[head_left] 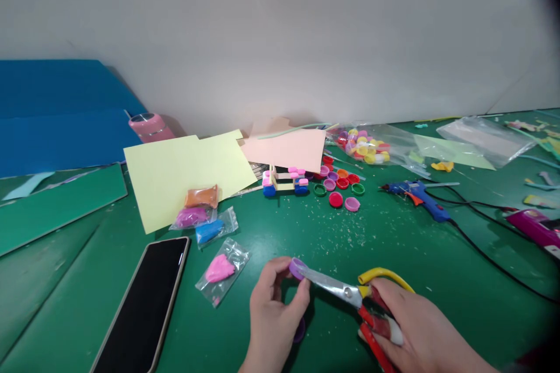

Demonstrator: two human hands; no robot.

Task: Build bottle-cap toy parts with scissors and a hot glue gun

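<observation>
Between its thumb and fingers, my left hand (275, 309) pinches a purple bottle cap (298, 268) above the green table. My right hand (413, 326) is closed round the red and yellow handles of a pair of scissors (336, 288). The blade tips touch or overlap the cap's rim; how far they reach into it I cannot tell. Another purple cap (300, 330) lies on the table, partly hidden by my left hand. Farther back stands a small craft-stick model (284, 180) with blue and pink parts. Several loose caps (335, 199) are scattered to its right.
At left lie a phone (142, 306) and bags of clay (220, 268). Yellow paper (175, 169) and pink paper (289, 148) rest behind. A blue glue gun (420, 197) with a black cord lies at right, near a bag of caps (363, 144). A white partition (280, 41) closes the back.
</observation>
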